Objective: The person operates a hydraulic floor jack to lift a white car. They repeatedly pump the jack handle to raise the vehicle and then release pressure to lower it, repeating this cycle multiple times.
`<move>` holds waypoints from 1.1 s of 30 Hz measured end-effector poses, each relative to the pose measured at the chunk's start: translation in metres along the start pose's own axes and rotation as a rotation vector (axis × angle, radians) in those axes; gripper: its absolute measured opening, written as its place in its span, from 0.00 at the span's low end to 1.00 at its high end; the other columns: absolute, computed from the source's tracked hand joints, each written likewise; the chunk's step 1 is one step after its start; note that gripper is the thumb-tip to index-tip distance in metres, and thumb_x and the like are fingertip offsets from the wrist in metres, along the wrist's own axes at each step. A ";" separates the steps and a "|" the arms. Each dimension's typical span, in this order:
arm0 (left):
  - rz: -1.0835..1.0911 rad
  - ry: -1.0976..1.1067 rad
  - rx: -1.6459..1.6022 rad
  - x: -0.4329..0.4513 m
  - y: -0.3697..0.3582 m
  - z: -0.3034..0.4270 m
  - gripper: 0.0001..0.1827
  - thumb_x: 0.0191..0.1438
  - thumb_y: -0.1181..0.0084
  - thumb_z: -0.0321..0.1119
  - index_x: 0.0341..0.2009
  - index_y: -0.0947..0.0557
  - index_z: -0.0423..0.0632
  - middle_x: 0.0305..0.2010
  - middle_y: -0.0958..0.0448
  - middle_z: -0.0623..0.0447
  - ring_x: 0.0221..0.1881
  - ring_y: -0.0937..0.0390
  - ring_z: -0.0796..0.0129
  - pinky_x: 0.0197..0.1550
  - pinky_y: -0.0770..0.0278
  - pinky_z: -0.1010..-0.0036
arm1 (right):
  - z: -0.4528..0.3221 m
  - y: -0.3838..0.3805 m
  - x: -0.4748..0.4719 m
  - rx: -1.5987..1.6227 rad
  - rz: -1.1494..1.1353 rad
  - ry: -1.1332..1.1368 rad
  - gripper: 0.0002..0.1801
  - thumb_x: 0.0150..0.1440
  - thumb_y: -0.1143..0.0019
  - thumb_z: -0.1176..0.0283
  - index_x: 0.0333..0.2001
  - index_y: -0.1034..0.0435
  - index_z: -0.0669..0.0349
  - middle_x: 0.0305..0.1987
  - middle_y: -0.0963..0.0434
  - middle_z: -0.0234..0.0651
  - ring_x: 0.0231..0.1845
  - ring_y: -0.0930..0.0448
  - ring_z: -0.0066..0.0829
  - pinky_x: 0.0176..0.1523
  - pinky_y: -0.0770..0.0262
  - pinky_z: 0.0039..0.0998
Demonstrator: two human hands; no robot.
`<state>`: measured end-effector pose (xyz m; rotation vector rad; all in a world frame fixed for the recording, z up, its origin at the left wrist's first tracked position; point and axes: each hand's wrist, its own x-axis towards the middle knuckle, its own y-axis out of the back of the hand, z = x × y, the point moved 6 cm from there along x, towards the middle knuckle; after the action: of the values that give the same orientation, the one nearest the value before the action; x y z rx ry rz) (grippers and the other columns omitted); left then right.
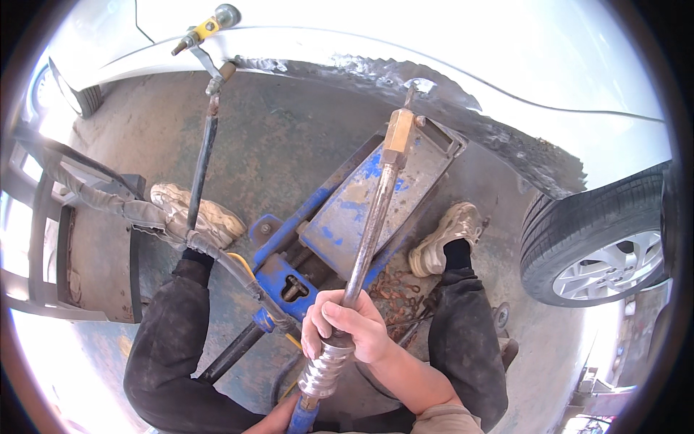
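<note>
A slide hammer's long steel rod (375, 222) runs from the person's lap up to a car's white rocker panel (379, 40). Its brass-coloured hex coupling (399, 131) ends in a hook or tip at a small bright spot on the bare, roughened metal strip (450, 97). My right hand (347, 325) is closed around the rod, just above and against the ribbed metal weight (327, 368). At the bottom edge my left hand (282, 416) is partly cut off, beside the blue handle (303, 416) at the rod's lower end; its fingers are mostly hidden.
A blue floor jack (347, 217) lies between my shoes, its head by the sill. A rusty chain (393, 293) rests near the right shoe. On the left stand a clamp with a yellow plate (207, 28), a black bar (203, 163) and a wrapped cable (114, 209). A car wheel (596, 249) is at right.
</note>
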<state>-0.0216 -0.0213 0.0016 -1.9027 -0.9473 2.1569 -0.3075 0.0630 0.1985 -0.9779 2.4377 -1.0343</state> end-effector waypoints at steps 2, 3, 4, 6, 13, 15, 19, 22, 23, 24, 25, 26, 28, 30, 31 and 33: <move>-0.003 0.004 -0.003 0.000 0.001 0.000 0.30 0.62 0.58 0.67 0.39 0.23 0.52 0.27 0.23 0.49 0.27 0.23 0.59 0.30 0.23 0.66 | 0.000 -0.001 0.001 0.006 -0.002 -0.002 0.17 0.67 0.56 0.66 0.26 0.35 0.63 0.24 0.24 0.49 0.26 0.22 0.37 0.34 0.23 0.36; -0.004 0.006 -0.001 0.000 0.001 0.001 0.29 0.62 0.58 0.67 0.39 0.23 0.52 0.27 0.23 0.49 0.27 0.23 0.59 0.30 0.23 0.66 | -0.001 -0.001 0.002 0.015 0.009 0.001 0.18 0.68 0.56 0.66 0.26 0.35 0.62 0.24 0.23 0.47 0.25 0.22 0.34 0.34 0.25 0.33; -0.003 0.009 -0.002 0.000 0.001 0.000 0.29 0.62 0.58 0.67 0.39 0.23 0.52 0.27 0.23 0.49 0.27 0.23 0.60 0.30 0.23 0.66 | -0.001 -0.001 0.002 0.023 0.020 0.005 0.19 0.68 0.56 0.65 0.25 0.35 0.62 0.24 0.23 0.45 0.25 0.22 0.31 0.33 0.26 0.31; -0.005 0.013 -0.003 -0.001 0.002 0.001 0.29 0.62 0.58 0.67 0.39 0.23 0.52 0.27 0.23 0.49 0.26 0.23 0.60 0.30 0.23 0.66 | -0.002 -0.001 0.002 0.029 0.032 0.012 0.19 0.69 0.56 0.64 0.25 0.35 0.61 0.24 0.23 0.42 0.24 0.22 0.28 0.32 0.27 0.28; -0.007 0.024 -0.002 -0.002 0.004 0.000 0.28 0.62 0.57 0.66 0.39 0.23 0.52 0.27 0.23 0.49 0.26 0.23 0.60 0.29 0.23 0.66 | -0.002 -0.003 0.002 0.033 0.015 0.022 0.20 0.68 0.55 0.63 0.24 0.35 0.61 0.25 0.23 0.43 0.25 0.22 0.28 0.32 0.27 0.28; -0.005 0.026 0.001 -0.003 0.005 -0.001 0.28 0.62 0.57 0.66 0.39 0.23 0.52 0.27 0.23 0.49 0.26 0.23 0.60 0.29 0.24 0.66 | -0.003 -0.003 0.003 0.039 0.012 0.024 0.20 0.68 0.55 0.63 0.24 0.36 0.61 0.25 0.23 0.43 0.25 0.22 0.28 0.32 0.27 0.28; -0.001 0.030 0.001 -0.006 0.008 -0.001 0.28 0.62 0.57 0.65 0.39 0.23 0.52 0.27 0.23 0.49 0.26 0.23 0.60 0.29 0.24 0.66 | -0.001 -0.001 0.001 0.046 0.010 0.011 0.19 0.68 0.54 0.63 0.24 0.36 0.61 0.24 0.23 0.43 0.25 0.22 0.29 0.32 0.27 0.29; 0.005 0.030 -0.001 -0.008 0.010 -0.001 0.27 0.62 0.56 0.65 0.38 0.23 0.52 0.27 0.23 0.49 0.26 0.24 0.61 0.29 0.24 0.67 | 0.002 -0.003 -0.001 0.056 0.019 -0.008 0.19 0.67 0.53 0.63 0.25 0.35 0.61 0.24 0.23 0.44 0.25 0.22 0.30 0.32 0.26 0.31; 0.009 0.025 0.002 -0.009 0.010 0.000 0.27 0.62 0.56 0.64 0.38 0.23 0.52 0.27 0.23 0.49 0.26 0.24 0.61 0.29 0.24 0.67 | 0.002 -0.002 -0.001 0.065 0.062 -0.027 0.19 0.66 0.53 0.63 0.25 0.35 0.62 0.24 0.23 0.44 0.25 0.22 0.31 0.32 0.26 0.31; 0.008 0.024 0.003 -0.009 0.010 0.001 0.27 0.62 0.56 0.64 0.38 0.23 0.52 0.27 0.23 0.49 0.26 0.24 0.61 0.29 0.24 0.67 | -0.003 -0.005 0.002 0.046 0.029 -0.015 0.19 0.66 0.53 0.64 0.25 0.35 0.62 0.24 0.23 0.47 0.25 0.22 0.34 0.33 0.25 0.34; 0.008 0.019 0.004 -0.009 0.010 0.002 0.27 0.62 0.56 0.64 0.38 0.23 0.52 0.27 0.23 0.49 0.26 0.24 0.61 0.29 0.24 0.67 | -0.009 -0.005 0.006 0.032 0.037 -0.020 0.18 0.66 0.54 0.64 0.25 0.35 0.63 0.24 0.24 0.49 0.26 0.22 0.38 0.35 0.24 0.36; 0.009 0.017 0.004 -0.010 0.010 0.002 0.27 0.62 0.56 0.64 0.38 0.22 0.52 0.27 0.23 0.50 0.26 0.24 0.61 0.29 0.24 0.67 | -0.016 -0.010 0.010 0.019 -0.019 0.009 0.18 0.65 0.54 0.64 0.25 0.35 0.64 0.24 0.24 0.52 0.26 0.21 0.41 0.36 0.23 0.38; 0.011 0.006 0.007 -0.011 0.010 0.005 0.27 0.62 0.56 0.64 0.38 0.22 0.52 0.27 0.23 0.50 0.26 0.24 0.61 0.29 0.24 0.67 | -0.035 -0.005 0.025 0.020 0.052 0.043 0.19 0.66 0.55 0.61 0.26 0.36 0.62 0.23 0.24 0.50 0.25 0.21 0.42 0.34 0.23 0.39; 0.016 0.005 0.001 -0.015 0.010 0.005 0.27 0.62 0.56 0.64 0.38 0.22 0.52 0.27 0.23 0.50 0.26 0.24 0.61 0.29 0.24 0.67 | -0.050 -0.003 0.035 0.027 0.108 0.103 0.20 0.67 0.57 0.59 0.26 0.36 0.61 0.22 0.24 0.48 0.23 0.22 0.41 0.31 0.23 0.40; 0.020 0.003 0.001 -0.016 0.012 0.006 0.26 0.62 0.55 0.63 0.38 0.22 0.52 0.27 0.23 0.50 0.26 0.24 0.61 0.29 0.24 0.67 | -0.052 0.001 0.034 0.047 0.211 0.131 0.20 0.67 0.57 0.58 0.27 0.36 0.61 0.22 0.24 0.47 0.23 0.22 0.41 0.30 0.24 0.40; 0.027 0.007 0.002 -0.020 0.014 0.006 0.26 0.62 0.55 0.63 0.38 0.22 0.52 0.27 0.23 0.50 0.26 0.24 0.61 0.29 0.24 0.67 | -0.037 -0.013 0.028 -0.070 0.083 0.053 0.19 0.65 0.54 0.60 0.25 0.37 0.61 0.22 0.24 0.48 0.24 0.21 0.40 0.31 0.24 0.39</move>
<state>-0.0187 -0.0442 0.0120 -1.9315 -0.9238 2.1640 -0.3407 0.0554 0.2331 -0.8727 2.5499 -0.9650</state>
